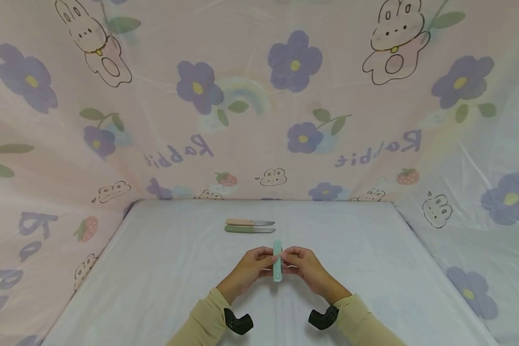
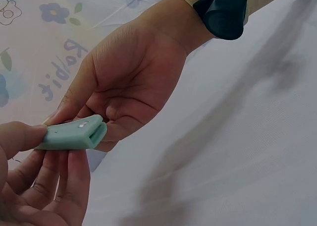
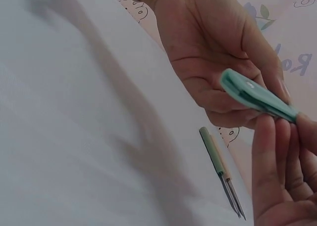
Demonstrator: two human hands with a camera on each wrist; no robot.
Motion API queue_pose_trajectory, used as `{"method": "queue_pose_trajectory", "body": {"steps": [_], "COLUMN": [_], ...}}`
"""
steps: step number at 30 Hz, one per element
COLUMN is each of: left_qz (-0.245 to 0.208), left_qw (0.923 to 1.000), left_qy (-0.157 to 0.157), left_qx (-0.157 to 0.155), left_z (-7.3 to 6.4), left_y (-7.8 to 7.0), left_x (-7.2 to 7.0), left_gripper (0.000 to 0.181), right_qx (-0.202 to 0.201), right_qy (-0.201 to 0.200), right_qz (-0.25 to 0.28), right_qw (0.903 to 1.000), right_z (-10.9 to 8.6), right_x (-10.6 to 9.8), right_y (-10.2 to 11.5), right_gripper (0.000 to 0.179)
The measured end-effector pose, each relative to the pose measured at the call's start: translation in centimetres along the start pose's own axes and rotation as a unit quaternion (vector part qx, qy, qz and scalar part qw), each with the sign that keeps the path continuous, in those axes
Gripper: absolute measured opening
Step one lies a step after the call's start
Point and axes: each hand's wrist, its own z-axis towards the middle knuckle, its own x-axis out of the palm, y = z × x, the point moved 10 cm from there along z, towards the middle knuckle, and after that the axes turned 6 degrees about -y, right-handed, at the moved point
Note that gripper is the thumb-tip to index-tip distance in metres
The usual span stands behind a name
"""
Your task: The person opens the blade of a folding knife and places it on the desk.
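Observation:
A mint-green folding knife (image 1: 277, 269), folded into its slotted handle, is held above the table between both hands. My left hand (image 1: 247, 271) pinches it from the left, with the thumb on its upper face. On the other side my right hand (image 1: 309, 271) pinches it too, thumb near the middle. The left wrist view shows the open slot at one end of the handle (image 2: 74, 137); the blade itself is hard to make out. Beyond the hands lie two knives with blades out: a peach-handled knife (image 1: 242, 222) and a green-handled knife (image 1: 241, 229), side by side, blades pointing right.
A white-covered table (image 1: 155, 269) spreads beneath the hands. Printed cloth with rabbits and flowers (image 1: 251, 129) hangs along its back and sides. Each wrist carries a black camera mount, such as the left wrist's mount (image 1: 239, 323).

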Motion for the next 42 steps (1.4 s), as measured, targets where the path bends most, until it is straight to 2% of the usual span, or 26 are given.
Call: {"method": "queue_pose_trajectory", "body": {"steps": [9, 15, 20, 26, 31, 34, 42], "left_qz": [0.0, 0.009, 0.016, 0.037, 0.052, 0.059, 0.049], "left_qw": [0.9999, 0.9997, 0.9995, 0.9992, 0.9985, 0.9982, 0.9987], "left_qy": [0.002, -0.012, -0.018, -0.01, -0.002, -0.006, -0.001], "left_qx": [0.012, 0.019, 0.018, 0.015, 0.016, 0.01, 0.008], "left_z": [-0.1, -0.1, -0.1, -0.3, -0.4, -0.4, -0.3], "left_y": [0.0, -0.3, -0.4, -0.4, -0.6, -0.5, 0.0], "left_x": [0.0, -0.3, -0.5, -0.3, -0.1, -0.2, -0.2], "left_gripper": [0.032, 0.032, 0.031, 0.03, 0.029, 0.029, 0.031], "right_qx": [-0.014, -0.021, -0.026, -0.041, -0.051, -0.054, -0.062], "right_qy": [-0.005, 0.004, -0.006, -0.001, -0.019, -0.029, -0.022], "right_qz": [0.006, 0.001, -0.002, -0.034, -0.076, -0.083, -0.087], "right_qw": [0.9999, 0.9998, 0.9996, 0.9986, 0.9956, 0.9947, 0.9941], "right_z": [-0.3, -0.7, -0.5, -0.5, -0.2, -0.2, -0.4], "right_x": [0.1, 0.6, 0.3, 0.5, 0.4, 0.4, 0.5], "right_y": [0.0, 0.8, 0.4, 0.8, 1.1, 1.3, 1.4], "right_gripper": [0.027, 0.022, 0.026, 0.031, 0.032, 0.032, 0.029]}}
